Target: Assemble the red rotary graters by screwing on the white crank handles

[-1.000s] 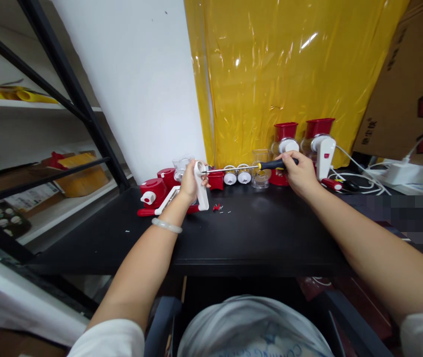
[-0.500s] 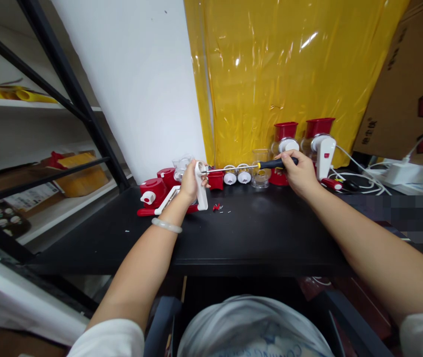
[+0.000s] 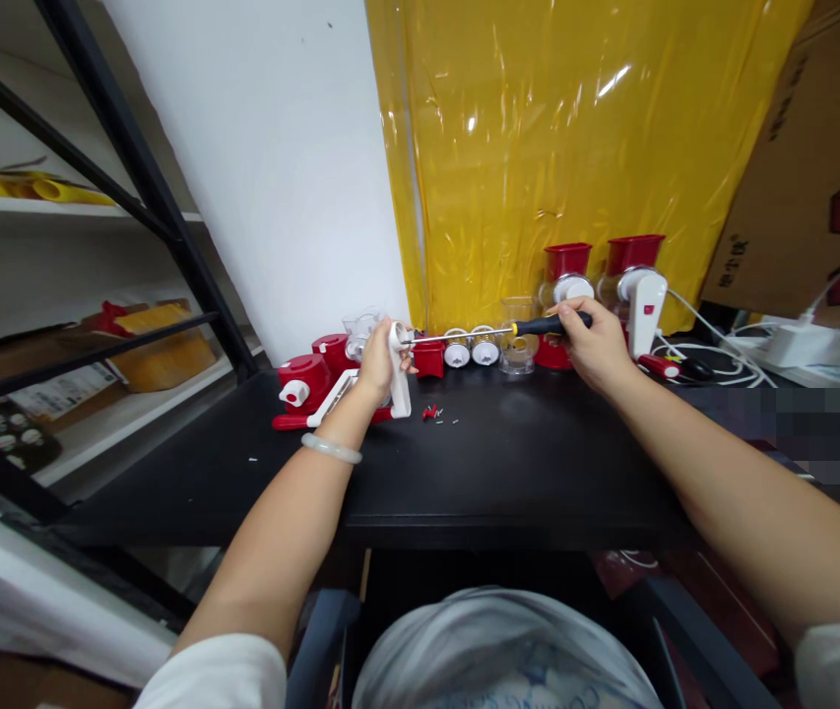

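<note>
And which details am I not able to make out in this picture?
In the head view:
Screwdriver: its tip is too small to tell exactly what it touches.
White part: partly hidden by the left hand.
Left standing machine: partly covered by the right hand.
Small metal pieces: too small to identify.
Shirt lettering: blurred, at the bottom edge.

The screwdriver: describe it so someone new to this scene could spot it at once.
Find the black tabletop, then the right hand above it. That hand grips the screwdriver by the handle, the shaft pointing at the white part in the left hand. Its slender shaft and yellow collar distinguish it from the red-topped machines behind.
</note>
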Demonstrator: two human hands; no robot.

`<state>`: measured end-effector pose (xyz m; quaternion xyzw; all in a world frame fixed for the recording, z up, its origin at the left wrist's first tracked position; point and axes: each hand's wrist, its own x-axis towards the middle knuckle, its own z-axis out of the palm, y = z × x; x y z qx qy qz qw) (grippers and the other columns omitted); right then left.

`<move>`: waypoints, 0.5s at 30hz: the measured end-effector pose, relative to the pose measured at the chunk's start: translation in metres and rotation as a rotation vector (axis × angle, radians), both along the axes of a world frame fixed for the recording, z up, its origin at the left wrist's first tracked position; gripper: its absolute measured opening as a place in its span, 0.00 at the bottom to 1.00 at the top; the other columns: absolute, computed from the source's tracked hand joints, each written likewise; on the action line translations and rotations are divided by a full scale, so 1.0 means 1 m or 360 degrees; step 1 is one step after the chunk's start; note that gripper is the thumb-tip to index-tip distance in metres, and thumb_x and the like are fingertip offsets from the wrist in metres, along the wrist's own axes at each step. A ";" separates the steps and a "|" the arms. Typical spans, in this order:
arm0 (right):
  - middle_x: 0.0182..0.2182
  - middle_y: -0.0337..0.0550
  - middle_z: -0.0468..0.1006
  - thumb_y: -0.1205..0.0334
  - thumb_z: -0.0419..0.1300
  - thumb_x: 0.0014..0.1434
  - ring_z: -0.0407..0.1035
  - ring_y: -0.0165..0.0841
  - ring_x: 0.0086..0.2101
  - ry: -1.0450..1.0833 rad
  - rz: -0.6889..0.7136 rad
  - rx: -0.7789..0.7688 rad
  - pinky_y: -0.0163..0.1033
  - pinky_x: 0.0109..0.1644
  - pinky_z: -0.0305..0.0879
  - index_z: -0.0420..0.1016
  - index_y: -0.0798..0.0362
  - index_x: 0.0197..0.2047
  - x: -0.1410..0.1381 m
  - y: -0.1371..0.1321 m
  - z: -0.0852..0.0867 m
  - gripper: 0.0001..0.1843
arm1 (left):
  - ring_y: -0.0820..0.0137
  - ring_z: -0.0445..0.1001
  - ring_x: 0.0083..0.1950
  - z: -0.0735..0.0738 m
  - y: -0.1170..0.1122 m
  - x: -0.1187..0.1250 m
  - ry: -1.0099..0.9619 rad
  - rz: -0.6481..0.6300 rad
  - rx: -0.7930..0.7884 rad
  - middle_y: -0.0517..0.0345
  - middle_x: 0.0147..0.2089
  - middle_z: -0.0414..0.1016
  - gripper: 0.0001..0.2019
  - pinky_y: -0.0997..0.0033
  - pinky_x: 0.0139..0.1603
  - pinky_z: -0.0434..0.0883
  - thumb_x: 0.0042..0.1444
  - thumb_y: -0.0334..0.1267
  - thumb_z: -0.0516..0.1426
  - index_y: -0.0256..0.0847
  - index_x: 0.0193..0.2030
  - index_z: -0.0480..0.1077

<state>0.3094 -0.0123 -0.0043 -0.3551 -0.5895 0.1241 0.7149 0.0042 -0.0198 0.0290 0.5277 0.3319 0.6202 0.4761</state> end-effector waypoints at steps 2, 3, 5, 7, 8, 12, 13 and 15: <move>0.30 0.40 0.77 0.47 0.63 0.59 0.70 0.33 0.29 0.0033 0.0009 -0.0001 0.40 0.34 0.71 0.75 0.50 0.34 -0.001 0.000 0.000 0.14 | 0.78 0.57 0.14 0.001 -0.001 0.000 -0.0011 -0.0003 -0.0013 0.67 0.17 0.60 0.19 0.76 0.20 0.66 0.64 0.55 0.51 0.41 0.36 0.67; 0.30 0.40 0.77 0.47 0.63 0.59 0.70 0.33 0.29 0.0037 0.0018 -0.0003 0.40 0.35 0.71 0.76 0.50 0.34 -0.001 0.000 0.000 0.14 | 0.78 0.57 0.14 0.001 -0.001 0.001 -0.0017 -0.0005 -0.0018 0.67 0.17 0.60 0.19 0.76 0.20 0.66 0.65 0.55 0.51 0.40 0.36 0.67; 0.30 0.41 0.77 0.48 0.64 0.59 0.71 0.33 0.30 0.0043 0.0032 -0.0011 0.40 0.35 0.72 0.76 0.50 0.34 -0.001 0.000 0.000 0.14 | 0.78 0.57 0.14 0.001 -0.002 0.001 -0.0030 -0.0006 -0.0029 0.67 0.17 0.60 0.19 0.76 0.20 0.66 0.65 0.54 0.51 0.40 0.36 0.67; 0.30 0.40 0.77 0.48 0.64 0.59 0.71 0.33 0.30 0.0046 0.0045 -0.0020 0.41 0.35 0.72 0.75 0.50 0.34 -0.001 0.000 0.000 0.14 | 0.77 0.57 0.14 0.002 -0.002 0.001 -0.0041 0.0000 -0.0038 0.67 0.18 0.60 0.18 0.76 0.19 0.65 0.65 0.54 0.51 0.40 0.36 0.68; 0.31 0.40 0.77 0.48 0.64 0.59 0.71 0.33 0.30 0.0048 0.0050 -0.0022 0.41 0.35 0.72 0.75 0.49 0.35 -0.001 0.000 0.000 0.14 | 0.77 0.57 0.14 0.002 -0.003 0.001 -0.0045 0.0001 -0.0042 0.67 0.18 0.60 0.18 0.76 0.19 0.65 0.65 0.53 0.50 0.40 0.36 0.68; 0.33 0.41 0.77 0.48 0.64 0.59 0.72 0.34 0.32 0.0060 0.0078 -0.0011 0.41 0.37 0.73 0.75 0.49 0.35 -0.001 0.000 0.000 0.12 | 0.77 0.57 0.14 0.003 -0.003 0.001 -0.0040 -0.0002 -0.0070 0.66 0.17 0.60 0.18 0.76 0.19 0.66 0.65 0.53 0.50 0.40 0.36 0.68; 0.33 0.41 0.77 0.49 0.64 0.59 0.72 0.34 0.33 0.0064 0.0091 -0.0009 0.41 0.38 0.73 0.74 0.49 0.35 -0.001 0.000 0.000 0.12 | 0.77 0.57 0.14 0.003 -0.003 0.001 -0.0036 0.0001 -0.0075 0.66 0.17 0.60 0.18 0.76 0.19 0.66 0.66 0.53 0.50 0.40 0.36 0.68; 0.34 0.41 0.76 0.51 0.65 0.58 0.72 0.34 0.34 0.0076 0.0123 -0.0010 0.42 0.39 0.74 0.75 0.48 0.36 -0.002 0.000 0.000 0.10 | 0.77 0.57 0.14 0.002 -0.003 0.001 -0.0031 0.0008 -0.0079 0.66 0.18 0.60 0.19 0.76 0.20 0.66 0.65 0.53 0.50 0.40 0.35 0.68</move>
